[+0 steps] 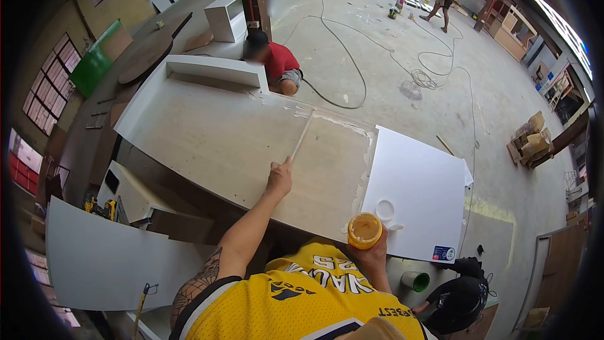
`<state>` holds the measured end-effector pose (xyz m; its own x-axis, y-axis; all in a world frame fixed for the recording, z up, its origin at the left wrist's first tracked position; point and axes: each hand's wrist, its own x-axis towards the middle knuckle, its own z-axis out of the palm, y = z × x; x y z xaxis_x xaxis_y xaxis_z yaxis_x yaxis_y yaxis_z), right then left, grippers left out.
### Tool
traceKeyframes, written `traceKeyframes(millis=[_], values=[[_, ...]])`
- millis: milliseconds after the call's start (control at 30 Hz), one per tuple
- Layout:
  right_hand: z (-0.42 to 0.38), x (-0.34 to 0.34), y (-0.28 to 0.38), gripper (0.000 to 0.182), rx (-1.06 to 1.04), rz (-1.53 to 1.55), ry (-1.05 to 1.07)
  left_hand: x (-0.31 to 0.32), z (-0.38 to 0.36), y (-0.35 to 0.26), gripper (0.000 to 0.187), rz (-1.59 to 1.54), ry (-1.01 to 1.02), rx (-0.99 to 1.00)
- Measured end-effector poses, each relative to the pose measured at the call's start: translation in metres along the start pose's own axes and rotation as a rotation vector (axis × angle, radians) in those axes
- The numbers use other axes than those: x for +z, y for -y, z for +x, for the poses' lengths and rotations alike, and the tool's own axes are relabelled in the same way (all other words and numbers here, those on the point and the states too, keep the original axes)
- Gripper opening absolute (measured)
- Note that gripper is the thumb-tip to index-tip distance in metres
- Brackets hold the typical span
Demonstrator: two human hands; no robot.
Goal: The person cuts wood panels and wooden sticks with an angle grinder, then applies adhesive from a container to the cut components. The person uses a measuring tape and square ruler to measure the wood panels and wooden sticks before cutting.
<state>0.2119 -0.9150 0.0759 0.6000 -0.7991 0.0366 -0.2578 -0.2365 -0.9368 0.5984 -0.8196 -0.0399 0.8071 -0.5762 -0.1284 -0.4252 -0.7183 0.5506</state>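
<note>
Head view: left hand (279, 178) grips stick (302, 135), right hand (372, 253) glue tub (364, 230); jersey (318, 293) reads "25".

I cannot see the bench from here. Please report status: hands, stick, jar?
Left hand grips stick, tip on glue-smeared board. Right hand holds open jar. White sheet lies beside, lid on it.

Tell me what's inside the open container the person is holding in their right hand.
The container in the right hand holds a yellowish, tan substance filling it nearly to the rim. Only the top surface shows; its depth and the container's bottom are hidden by its wall and the hand.
</note>
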Motion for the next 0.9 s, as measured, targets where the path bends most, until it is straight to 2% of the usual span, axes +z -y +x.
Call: traceKeyframes(millis=[167,267,333,433,467,533,567,633,667,733,800,833,867,900], values=[[0.002,0.001,-0.007,0.095,-0.012,0.008,0.022,0.003,0.003,0.026,0.052,-0.046,-0.109,-0.090],[0.002,0.004,-0.011,0.096,-0.020,0.005,0.039,0.016,-0.010,0.017,0.053,-0.008,-0.050,-0.105],[0.005,0.004,-0.003,0.096,-0.025,0.004,0.051,0.017,-0.023,0.010,0.053,-0.021,0.039,0.061],[0.011,0.006,-0.004,0.096,-0.034,0.014,0.060,-0.002,-0.034,0.003,0.051,-0.118,0.112,0.127],[0.015,0.006,-0.005,0.096,-0.038,0.018,0.076,-0.021,-0.043,-0.005,0.051,-0.117,0.101,0.113],[0.027,0.004,-0.008,0.096,-0.066,0.089,0.074,-0.083,-0.070,-0.034,0.049,-0.542,0.236,-0.085],[0.035,0.003,-0.010,0.096,-0.072,0.099,0.105,-0.112,-0.082,-0.041,0.049,-0.542,0.211,-0.109],[0.056,-0.003,-0.015,0.096,-0.107,0.010,0.064,-0.168,-0.109,-0.048,0.044,-0.596,0.315,-0.054],[0.070,-0.004,-0.027,0.097,-0.140,0.006,0.067,-0.194,-0.122,-0.048,0.044,-0.598,0.287,-0.086],[0.099,-0.008,-0.039,0.097,-0.201,-0.083,0.077,-0.245,-0.150,-0.045,0.043,-0.538,0.408,0.087],[0.129,-0.003,-0.053,0.098,-0.259,-0.109,0.091,-0.301,-0.182,-0.059,0.039,-0.433,0.436,0.067],[0.136,0.002,-0.040,0.098,-0.223,-0.155,0.105,-0.320,-0.193,-0.059,0.037,-0.354,0.421,0.091],[0.144,0.003,-0.042,0.096,-0.290,-0.264,0.100,-0.334,-0.198,-0.061,0.036,-0.278,0.425,0.130],[0.149,0.008,-0.030,0.094,-0.368,-0.225,0.104,-0.346,-0.206,-0.075,0.034,-0.274,0.414,0.059]])
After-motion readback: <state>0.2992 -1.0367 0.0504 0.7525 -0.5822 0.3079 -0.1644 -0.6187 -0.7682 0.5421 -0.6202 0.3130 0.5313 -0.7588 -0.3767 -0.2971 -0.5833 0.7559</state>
